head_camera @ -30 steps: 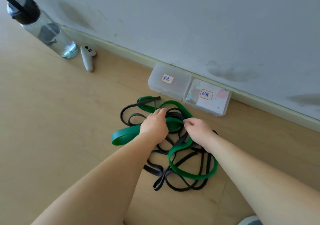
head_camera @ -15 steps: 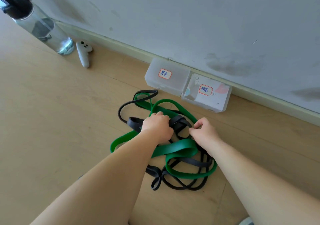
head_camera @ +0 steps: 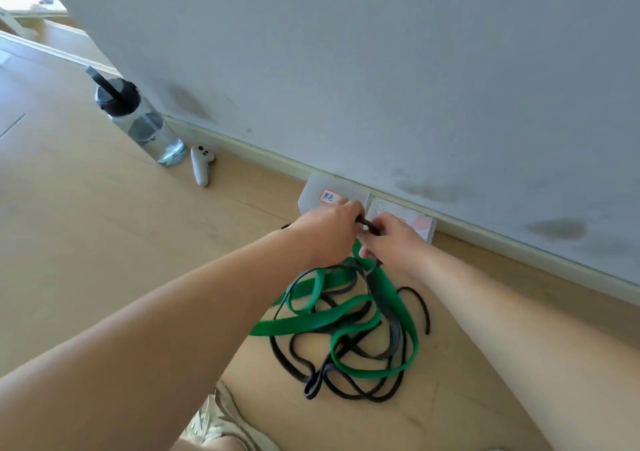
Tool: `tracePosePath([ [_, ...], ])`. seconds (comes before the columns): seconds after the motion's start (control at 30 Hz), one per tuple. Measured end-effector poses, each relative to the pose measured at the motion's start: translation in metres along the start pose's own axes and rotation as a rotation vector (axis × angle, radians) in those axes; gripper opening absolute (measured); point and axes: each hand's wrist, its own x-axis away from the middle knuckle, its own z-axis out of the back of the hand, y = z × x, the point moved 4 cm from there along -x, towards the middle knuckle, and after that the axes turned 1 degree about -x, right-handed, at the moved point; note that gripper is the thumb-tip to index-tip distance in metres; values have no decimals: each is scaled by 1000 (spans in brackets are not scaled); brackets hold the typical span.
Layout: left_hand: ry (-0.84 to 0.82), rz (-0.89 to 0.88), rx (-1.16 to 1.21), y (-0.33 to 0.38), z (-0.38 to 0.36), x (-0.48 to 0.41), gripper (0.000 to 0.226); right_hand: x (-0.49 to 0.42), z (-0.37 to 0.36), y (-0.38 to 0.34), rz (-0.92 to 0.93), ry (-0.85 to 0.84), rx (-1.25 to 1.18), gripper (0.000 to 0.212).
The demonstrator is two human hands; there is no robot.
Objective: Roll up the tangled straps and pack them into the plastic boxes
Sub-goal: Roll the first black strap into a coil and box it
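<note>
A tangle of green strap [head_camera: 377, 371] and black strap [head_camera: 349, 393] lies on the wooden floor, with part of it lifted. My left hand [head_camera: 325, 234] and my right hand [head_camera: 391, 242] are raised close together above the pile. Both pinch the same end of the black strap between them. Green and grey-black lengths hang down from the hands to the heap. Behind the hands two translucent plastic boxes stand against the wall, the left box [head_camera: 313, 194] with a red-framed label and the right box [head_camera: 415, 218] partly hidden by my right hand.
A clear water bottle [head_camera: 138, 121] with a black lid stands by the baseboard at the left, a white controller [head_camera: 201, 166] beside it. The grey wall runs diagonally behind the boxes. A beige trouser knee [head_camera: 221, 423] shows at the bottom edge.
Both hands have risen from the pile toward the boxes, lifting the black strap end and dragging loops of green and black strap up with it. The camera has tilted upward.
</note>
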Motion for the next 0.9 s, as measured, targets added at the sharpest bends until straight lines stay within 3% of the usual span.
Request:
tracePosePath([
  [0.17,-29,44,85,9,65,49,14,63,51,-71,130,96,-96,14],
  [0.33,45,61,198,28,109,90,18,128,83,-113,225,312,-375,14],
  [0.47,229,-42,705,67,157,124,8,169,104,-133,348,237,-309,15],
  [0.57,397,-128,1076,94,183,150,19,193,114,-141,433,227,-361,25],
  [0.73,471,-74,1054,101,161,160,18,204,102,-134,462,240,-304,5],
  [0.9,491,-103,1008,90,169,152,12,201,92,-138,439,349,-285,8],
])
